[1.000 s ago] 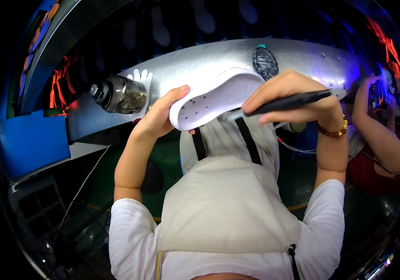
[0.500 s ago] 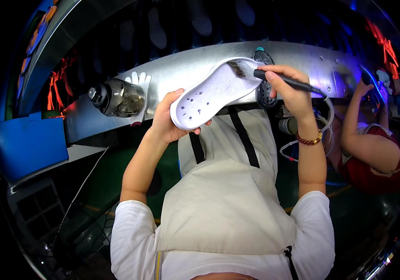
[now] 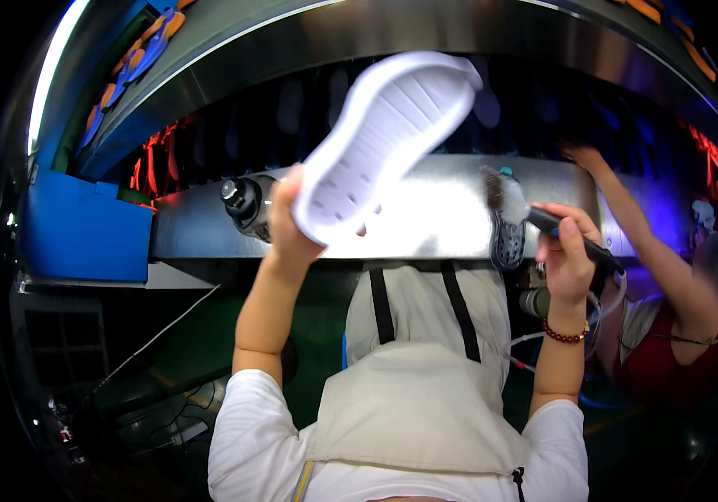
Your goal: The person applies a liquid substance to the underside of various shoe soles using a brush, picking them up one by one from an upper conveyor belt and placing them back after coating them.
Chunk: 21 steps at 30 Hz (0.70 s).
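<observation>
A white perforated shoe sole (image 3: 388, 134), slightly blurred, is raised above the metal bench. My left hand (image 3: 289, 226) grips its near, holed end, and its far end tilts up to the right. In my right hand (image 3: 571, 251) is a black-handled brush (image 3: 510, 197) with a dark and pale head, closed in my fingers. A clear tube runs from near its handle. The brush is apart from the sole, over a dark perforated shoe piece (image 3: 507, 241) lying on the bench.
The steel bench (image 3: 438, 209) spans the front. A dark-capped bottle (image 3: 242, 199) stands on its left, partly behind my left hand. Sole shapes line a dark recess beyond. At right, another person's arm (image 3: 639, 205) reaches over the bench. A blue panel (image 3: 87, 230) is at left.
My left hand has lifted the sole up and away. The brush has come off the sole and moved right and down. The other person's arm now stretches toward the dark recess.
</observation>
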### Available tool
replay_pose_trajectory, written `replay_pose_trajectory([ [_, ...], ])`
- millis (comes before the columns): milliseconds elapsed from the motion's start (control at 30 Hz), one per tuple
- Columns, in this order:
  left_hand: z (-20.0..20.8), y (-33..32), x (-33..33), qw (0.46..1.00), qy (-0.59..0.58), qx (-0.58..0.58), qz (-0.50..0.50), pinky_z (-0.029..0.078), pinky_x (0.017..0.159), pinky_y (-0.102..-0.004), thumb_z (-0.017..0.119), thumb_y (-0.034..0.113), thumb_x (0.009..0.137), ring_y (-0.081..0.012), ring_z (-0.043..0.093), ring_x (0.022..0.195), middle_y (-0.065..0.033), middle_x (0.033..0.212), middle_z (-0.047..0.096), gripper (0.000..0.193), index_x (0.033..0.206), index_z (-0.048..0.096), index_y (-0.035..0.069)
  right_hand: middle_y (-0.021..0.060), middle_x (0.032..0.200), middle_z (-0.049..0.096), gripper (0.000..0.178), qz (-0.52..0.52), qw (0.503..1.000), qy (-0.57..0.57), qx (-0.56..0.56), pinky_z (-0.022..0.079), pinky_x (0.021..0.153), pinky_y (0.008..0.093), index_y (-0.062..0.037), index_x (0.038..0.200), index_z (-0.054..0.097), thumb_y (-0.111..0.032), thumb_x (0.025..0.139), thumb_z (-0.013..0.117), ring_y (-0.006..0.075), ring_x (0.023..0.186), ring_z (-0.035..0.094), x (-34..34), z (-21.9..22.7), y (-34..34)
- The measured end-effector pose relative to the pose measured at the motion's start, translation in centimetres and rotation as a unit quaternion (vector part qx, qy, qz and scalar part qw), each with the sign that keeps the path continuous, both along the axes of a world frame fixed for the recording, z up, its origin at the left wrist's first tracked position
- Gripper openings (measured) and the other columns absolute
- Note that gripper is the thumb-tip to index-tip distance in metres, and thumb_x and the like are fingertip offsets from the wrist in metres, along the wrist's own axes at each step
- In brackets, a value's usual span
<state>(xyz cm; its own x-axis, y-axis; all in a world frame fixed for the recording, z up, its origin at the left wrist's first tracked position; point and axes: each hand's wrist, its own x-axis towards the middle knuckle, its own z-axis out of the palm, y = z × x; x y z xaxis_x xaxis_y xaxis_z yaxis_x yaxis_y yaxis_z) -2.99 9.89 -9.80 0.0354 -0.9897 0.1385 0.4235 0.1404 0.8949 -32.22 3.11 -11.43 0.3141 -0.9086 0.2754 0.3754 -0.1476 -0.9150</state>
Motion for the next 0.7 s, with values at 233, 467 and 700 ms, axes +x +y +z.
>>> replay_pose_trajectory([
  [233,9.5,-11.2,13.2,0.906,0.341,-0.247,-0.048,0.044,0.087,-0.0479,0.025,0.041,0.086,-0.0408,0.045,0.107,-0.0257,0.12,0.042,0.061,0.124,0.034,-0.004,0.0097,0.09,0.063,0.027,-0.094,0.98,0.146,-0.099,0.042,0.069,0.0209,0.0029,0.094,0.062,-0.02,0.088,0.048,0.0115,0.079,0.056,1.2,-1.4,-1.2],
  [467,9.8,-18.7,13.6,0.938,0.138,-0.099,0.302,0.018,0.106,-0.0407,0.038,0.043,0.087,-0.0329,0.02,0.13,-0.022,0.141,0.012,0.074,0.135,0.005,-0.003,0.0176,0.121,0.049,0.039,-0.193,0.87,0.347,-0.293,0.034,0.094,0.0383,-0.0005,0.11,0.054,-0.013,0.074,0.059,0.0318,0.112,0.044,2.1,-2.7,-5.3],
  [700,11.0,-19.9,10.1,0.82,-0.513,0.089,0.237,0.047,0.077,-0.0396,0.056,0.04,0.073,-0.0225,0.053,0.104,-0.0227,0.122,0.045,0.068,0.127,0.039,0.003,0.0207,0.139,0.021,0.069,-0.262,0.726,0.471,-0.427,0.021,0.101,0.0443,-0.0061,0.132,0.031,-0.017,0.07,0.06,0.037,0.127,0.02,4.9,-1.6,-10.9],
])
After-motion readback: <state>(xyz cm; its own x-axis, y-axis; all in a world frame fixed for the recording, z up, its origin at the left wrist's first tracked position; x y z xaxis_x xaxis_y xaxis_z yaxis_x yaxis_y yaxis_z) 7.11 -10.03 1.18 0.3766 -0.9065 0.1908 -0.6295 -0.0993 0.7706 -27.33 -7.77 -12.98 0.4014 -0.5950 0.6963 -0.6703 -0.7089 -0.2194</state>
